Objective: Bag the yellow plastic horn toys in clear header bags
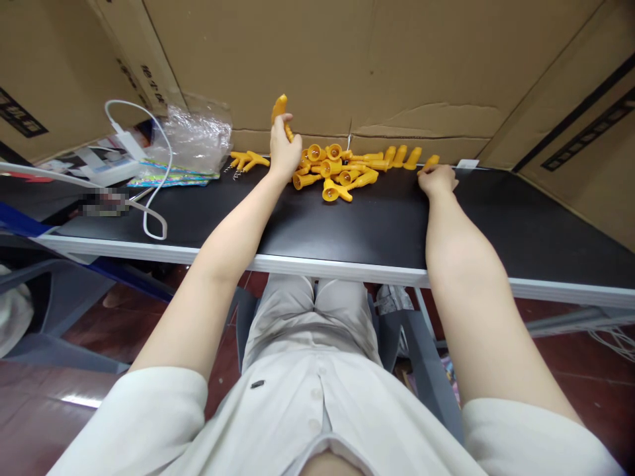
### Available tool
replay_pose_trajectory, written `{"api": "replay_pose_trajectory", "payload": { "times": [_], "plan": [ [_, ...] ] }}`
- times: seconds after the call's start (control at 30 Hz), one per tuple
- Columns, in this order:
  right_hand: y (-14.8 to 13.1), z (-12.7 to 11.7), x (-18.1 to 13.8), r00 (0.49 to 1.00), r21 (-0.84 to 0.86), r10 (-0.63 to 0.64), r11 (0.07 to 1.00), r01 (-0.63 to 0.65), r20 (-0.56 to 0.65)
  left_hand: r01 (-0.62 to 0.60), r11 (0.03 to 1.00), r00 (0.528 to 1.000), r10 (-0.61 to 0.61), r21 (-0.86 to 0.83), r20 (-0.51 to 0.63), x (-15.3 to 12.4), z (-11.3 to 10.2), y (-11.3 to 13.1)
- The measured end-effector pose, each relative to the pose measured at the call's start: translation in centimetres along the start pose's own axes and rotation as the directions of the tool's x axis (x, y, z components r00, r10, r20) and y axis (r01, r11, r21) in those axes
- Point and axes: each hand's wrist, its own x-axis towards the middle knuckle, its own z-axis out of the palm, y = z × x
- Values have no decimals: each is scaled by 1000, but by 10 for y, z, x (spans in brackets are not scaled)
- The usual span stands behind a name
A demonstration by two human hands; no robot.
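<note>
We find left hand pinching yellow handle, 11 o'clock; right hand at yellow piece, 2 o'clock, grip we cannot tell. We judge both light, stiff, smooth; hold mid-body.

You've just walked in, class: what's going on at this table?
The person's left hand holds up a yellow piece above the table. The right hand is at another piece, just right of three caps standing in a row; its grip is partly hidden. Between the hands, more yellow parts lie in a loose pile. Some corkscrews lie left of that pile, and a clear bag is further left.
</note>
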Motion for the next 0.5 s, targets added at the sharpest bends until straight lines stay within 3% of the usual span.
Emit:
{"api": "replay_pose_trajectory", "payload": {
  "times": [0.13, 0.33, 0.5],
  "plan": [
    [1, 0, 1, 997, -52, 18, 999, -15, 71, 93, 995, 989, -98, -46, -109, 3, -4, -13],
    [-2, -2, -3, 985, -77, -6, 997, 20, 175, 200, 972, 978, -191, 124, -79, -7, -30, -24],
    [-5, -3, -6, 966, -132, 20, 991, 14, 257, 255, 961, 966, -247, 111, -79, -12, -43, -33]
  ]
}}
